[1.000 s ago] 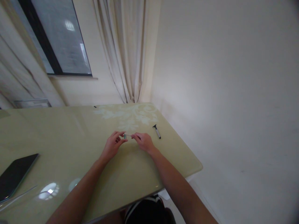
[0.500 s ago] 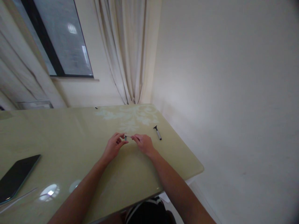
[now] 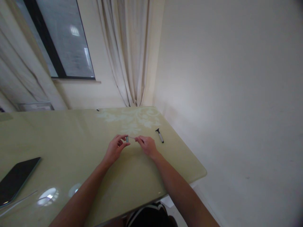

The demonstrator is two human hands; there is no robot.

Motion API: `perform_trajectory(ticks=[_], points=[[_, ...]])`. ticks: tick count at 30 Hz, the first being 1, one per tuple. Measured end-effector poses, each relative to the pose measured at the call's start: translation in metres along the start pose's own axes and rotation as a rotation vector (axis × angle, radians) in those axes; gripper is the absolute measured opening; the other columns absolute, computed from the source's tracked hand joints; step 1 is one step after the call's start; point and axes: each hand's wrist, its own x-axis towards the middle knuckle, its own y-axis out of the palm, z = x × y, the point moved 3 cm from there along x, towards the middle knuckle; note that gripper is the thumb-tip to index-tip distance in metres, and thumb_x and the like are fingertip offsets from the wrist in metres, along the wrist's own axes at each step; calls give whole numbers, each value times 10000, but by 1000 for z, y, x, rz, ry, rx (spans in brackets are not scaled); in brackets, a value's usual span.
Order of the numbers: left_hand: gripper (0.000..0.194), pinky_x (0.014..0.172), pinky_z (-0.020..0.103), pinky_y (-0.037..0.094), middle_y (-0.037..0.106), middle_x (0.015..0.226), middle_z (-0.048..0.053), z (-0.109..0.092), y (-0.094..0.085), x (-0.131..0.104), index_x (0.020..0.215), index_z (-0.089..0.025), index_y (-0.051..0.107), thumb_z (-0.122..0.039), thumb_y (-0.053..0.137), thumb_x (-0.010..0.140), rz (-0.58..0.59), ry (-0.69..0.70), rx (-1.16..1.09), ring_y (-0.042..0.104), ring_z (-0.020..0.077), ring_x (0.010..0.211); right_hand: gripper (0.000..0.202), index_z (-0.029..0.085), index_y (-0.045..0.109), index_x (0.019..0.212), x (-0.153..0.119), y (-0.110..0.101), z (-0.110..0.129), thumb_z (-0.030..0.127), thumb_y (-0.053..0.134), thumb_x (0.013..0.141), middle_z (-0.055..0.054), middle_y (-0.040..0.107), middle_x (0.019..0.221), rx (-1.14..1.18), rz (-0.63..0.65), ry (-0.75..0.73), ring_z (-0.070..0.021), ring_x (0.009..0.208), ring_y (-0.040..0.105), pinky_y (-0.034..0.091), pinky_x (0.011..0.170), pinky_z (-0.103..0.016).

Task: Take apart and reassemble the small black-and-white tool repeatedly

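Bar-shaped piece (image 3: 127,139), too small to identify further, was held upright over the glossy table (image 3: 71,142), near the middle of the view. From left to right: a flat, dark-screened device (image 3: 19,178) lay at the left edge of view, a pale cable (image 3: 9,209) just beside it; a small dark object (image 3: 98,110), not identifiable, lay at the table's far edge. The left hand (image 3: 115,146) clamped the piece by its two ends, fingertip above and thumb below. A thin stick (image 3: 131,137) ran from near the piece's upper end to the right hand (image 3: 146,145), whose thumb and forefinger were pinched together on it; whether its tip touched the piece could not be told. Farther right, a T-shaped razor (image 3: 159,136) with a grey handle lay near the right hand, apart from it. As a judgement, the step called for a firm left pinch at the ends only, leaving the long face exposed, and for light guidance of the stick, since so slender a shaft could bend or slip.
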Motion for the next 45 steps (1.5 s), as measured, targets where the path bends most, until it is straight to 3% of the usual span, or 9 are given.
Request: perform_trajectory(ticks=[3,8,13,18,23,28,33,39,45], points=[[357,577,254,499,629,877,1,1,1,0,1087,-221,731,-457,731,819,7,-3,-3,561,110,601,537,250,791,981,0,3,1,574,371,1069,-32,755,803,19,23,-49,-159,719,649,313,629,-246],[342,575,250,485,627,891,0,5,0,0,1082,-232,738,-442,741,812,4,-16,-8,546,107,599,564,245,796,977,1,2,-7,573,348,1073,-34,747,777,-13,-16,26,-157,687,630,302,612,-249],[357,582,251,484,614,899,-4,4,-2,1,1103,-234,738,-431,750,805,-10,-25,-15,542,104,600,534,243,795,975,0,5,-2,571,383,1067,-20,748,786,66,19,-71,-140,689,628,320,628,-235],[356,578,249,487,619,892,-3,-2,-2,1,1087,-231,740,-447,747,804,-25,-25,-11,538,101,587,565,233,803,972,0,2,-3,577,365,1068,-29,740,763,47,-16,4,-146,684,627,314,620,-240],[356,579,251,494,624,899,1,-5,-4,1,1094,-231,737,-451,741,814,-27,-11,-11,550,103,588,542,248,803,970,-1,3,0,580,385,1063,-21,752,774,85,26,-75,-139,686,636,317,625,-236],[364,575,257,499,621,895,4,-8,-7,2,1092,-225,733,-462,735,816,-56,-9,-9,554,109,590,597,239,808,971,0,1,-5,611,350,1061,-32,751,764,22,-6,-5,-149,688,636,315,620,-244],[350,575,252,490,608,888,-2,-10,-4,1,1098,-220,734,-450,723,834,-29,14,2,530,98,571,562,242,802,996,-1,5,2,596,371,1063,-29,767,820,100,24,-103,-138,715,649,334,645,-232],[345,587,256,488,619,897,2,-12,-2,-1,1117,-222,727,-438,715,848,-5,29,28,540,104,587,605,218,800,963,-1,0,-2,600,342,1067,-42,746,768,17,-23,-6,-150,700,637,314,632,-245],[345,569,249,475,614,910,3,-14,-4,-1,1119,-225,726,-439,716,848,-26,25,28,536,102,587,594,230,790,934,-1,2,0,613,354,1060,-28,747,783,66,16,-99,-141,704,630,329,642,-234]])
